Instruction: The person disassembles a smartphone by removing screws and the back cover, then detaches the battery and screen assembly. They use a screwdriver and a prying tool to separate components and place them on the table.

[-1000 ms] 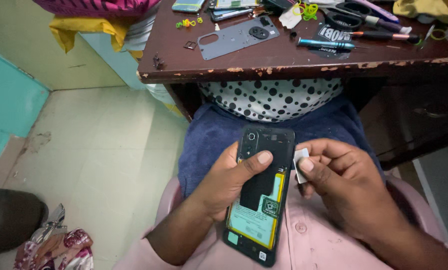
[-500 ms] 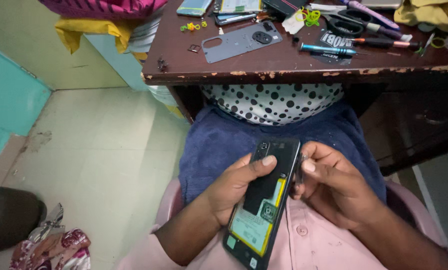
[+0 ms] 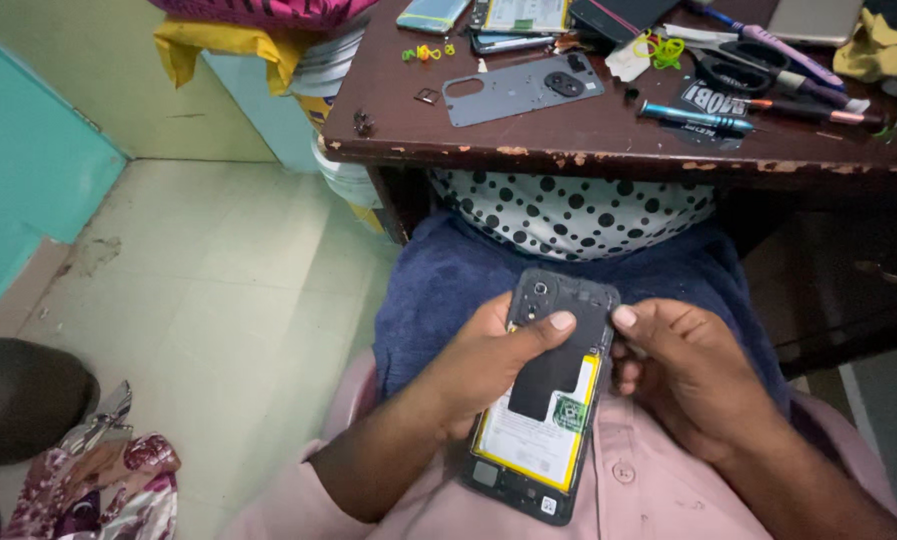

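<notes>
Low in the head view, at about six o'clock, the left hand (image 3: 473, 375) has its fingers wrapped around an opened phone (image 3: 548, 400) with its back cover off, thumb lying across the dark upper plate above the yellow-edged battery. The right hand (image 3: 693, 375), at the phone's three o'clock, curls its fingers against that edge. At twelve o'clock, well apart, the grey back cover (image 3: 518, 90) lies on the wooden table (image 3: 608, 135).

A dark brown wooden desk (image 3: 588, 140) with a chipped front edge stands at the top. Pale tiled floor (image 3: 198, 300) spreads to the left, meeting a teal wall (image 3: 18, 190) and a cream wall (image 3: 88, 80). Light is even and soft.
</notes>
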